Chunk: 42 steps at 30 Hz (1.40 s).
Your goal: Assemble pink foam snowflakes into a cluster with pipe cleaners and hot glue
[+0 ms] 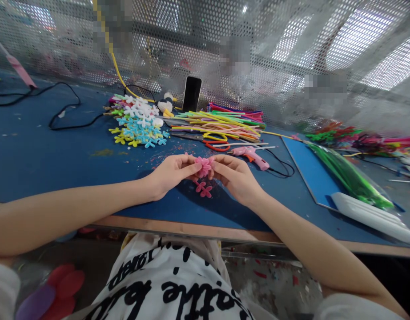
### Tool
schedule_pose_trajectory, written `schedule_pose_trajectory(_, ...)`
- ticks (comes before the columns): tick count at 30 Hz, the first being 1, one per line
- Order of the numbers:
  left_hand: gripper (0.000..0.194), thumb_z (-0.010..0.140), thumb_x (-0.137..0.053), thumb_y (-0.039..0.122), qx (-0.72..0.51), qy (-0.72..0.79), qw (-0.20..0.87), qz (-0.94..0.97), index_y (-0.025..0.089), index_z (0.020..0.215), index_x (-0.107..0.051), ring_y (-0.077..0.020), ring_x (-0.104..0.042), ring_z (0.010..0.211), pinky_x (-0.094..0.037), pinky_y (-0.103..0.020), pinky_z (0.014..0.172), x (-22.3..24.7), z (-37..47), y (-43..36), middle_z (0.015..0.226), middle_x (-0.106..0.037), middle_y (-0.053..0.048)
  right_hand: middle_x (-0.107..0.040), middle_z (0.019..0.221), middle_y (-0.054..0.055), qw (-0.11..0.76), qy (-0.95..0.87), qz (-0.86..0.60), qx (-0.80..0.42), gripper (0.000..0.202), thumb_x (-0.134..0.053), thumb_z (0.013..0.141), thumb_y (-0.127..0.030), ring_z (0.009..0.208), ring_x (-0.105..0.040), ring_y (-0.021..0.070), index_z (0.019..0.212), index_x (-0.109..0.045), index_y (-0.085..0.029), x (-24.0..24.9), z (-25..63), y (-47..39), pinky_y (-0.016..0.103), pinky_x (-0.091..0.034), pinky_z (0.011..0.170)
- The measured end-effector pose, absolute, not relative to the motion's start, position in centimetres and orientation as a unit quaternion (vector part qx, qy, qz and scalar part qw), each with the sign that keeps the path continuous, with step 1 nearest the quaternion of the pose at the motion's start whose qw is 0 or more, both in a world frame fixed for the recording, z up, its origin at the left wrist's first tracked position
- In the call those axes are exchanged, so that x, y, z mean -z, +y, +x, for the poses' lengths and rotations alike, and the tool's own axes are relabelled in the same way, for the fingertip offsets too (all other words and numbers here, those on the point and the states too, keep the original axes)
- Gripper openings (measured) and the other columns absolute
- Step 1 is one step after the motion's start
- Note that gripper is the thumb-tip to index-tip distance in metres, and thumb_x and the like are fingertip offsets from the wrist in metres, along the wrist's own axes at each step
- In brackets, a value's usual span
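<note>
One left hand (170,173) and one right hand (238,178) are together pinching a fuzzy pink flower (204,166), while pink blossoms (206,192) are lying nearby on the blue tabletop (68,164).

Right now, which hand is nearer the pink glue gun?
Right. The right hand is on the near side of the pink glue gun, slightly left; the left hand is farther left, across the pink flower piece.
</note>
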<state>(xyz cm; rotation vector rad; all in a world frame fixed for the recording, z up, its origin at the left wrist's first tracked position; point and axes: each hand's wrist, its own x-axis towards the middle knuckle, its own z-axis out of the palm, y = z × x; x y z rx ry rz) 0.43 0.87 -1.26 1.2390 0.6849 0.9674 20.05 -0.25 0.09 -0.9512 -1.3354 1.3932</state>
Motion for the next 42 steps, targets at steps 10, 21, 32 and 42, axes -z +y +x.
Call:
schedule_pose_trajectory(10,0.028,0.072,-0.084,0.038,-0.385,0.320,0.658,0.562,0.013,0.073,-0.071,-0.0103,-0.062,0.066,-0.052,-0.024,0.069,0.96,0.33,1.05,0.070,-0.070,-0.001,-0.069,0.079,0.000,0.447,-0.615,-0.390,-0.519,0.021,-0.082,0.078,-0.037,0.070,-0.059,0.0114,0.086,-0.074,-0.019,-0.26,20.64,-0.03,0.027,-0.048,0.071)
schedule_pose_trajectory(21,0.015,0.078,-0.075,0.025,-0.322,0.341,0.604,0.645,0.014,0.069,-0.069,-0.0098,-0.060,0.059,-0.049,-0.023,0.061,0.38,0.12,0.48,0.065,-0.071,-0.001,-0.069,0.080,0.003,0.357,-0.679,-0.418,-0.486,0.033,-0.074,0.082,-0.049,0.071,-0.061,0.0144,0.086,-0.071,-0.016,-0.29,20.60,-0.36,0.030,-0.049,0.070)
schedule_pose_trajectory(32,0.025,0.079,-0.078,0.034,-0.439,0.346,0.621,0.549,0.013,0.087,-0.068,-0.0119,-0.065,0.073,-0.054,-0.026,0.075,1.13,0.42,0.82,0.078,-0.071,-0.001,-0.067,0.072,0.000,0.436,-0.594,-0.430,-0.522,0.027,-0.082,0.076,-0.041,0.064,-0.057,0.0106,0.081,-0.073,-0.016,0.31,20.57,0.13,0.027,-0.045,0.065)
schedule_pose_trajectory(42,0.015,0.077,-0.077,0.026,-0.353,0.334,0.584,0.650,0.014,0.081,-0.070,-0.0114,-0.064,0.066,-0.052,-0.025,0.069,0.45,-0.11,1.13,0.071,-0.072,0.000,-0.068,0.073,0.001,0.389,-0.674,-0.443,-0.445,0.027,-0.076,0.083,-0.044,0.064,-0.056,0.0118,0.083,-0.073,-0.017,0.44,20.97,-0.01,0.028,-0.045,0.063)
